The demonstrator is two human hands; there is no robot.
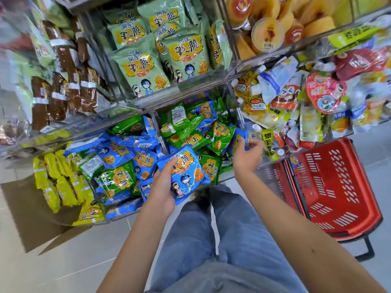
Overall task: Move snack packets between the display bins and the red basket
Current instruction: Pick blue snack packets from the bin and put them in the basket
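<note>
Lying in the left hand's (161, 187) clamped grip is a blue packet (186, 172); right hand (247, 154) pinches second packet (238, 138).

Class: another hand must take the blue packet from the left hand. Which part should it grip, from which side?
Probably pinch the blue packet by its free right edge, from the right: the left hand covers its left side, leaving that edge clear.

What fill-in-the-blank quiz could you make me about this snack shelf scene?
1. The left hand holds a ____ snack packet.
2. The slotted plastic basket is ____.
3. That basket stands on the person's ____ side.
4. The right hand reaches the pile of blue and ____ packets.
Missing words: blue, red, right, green.
</note>
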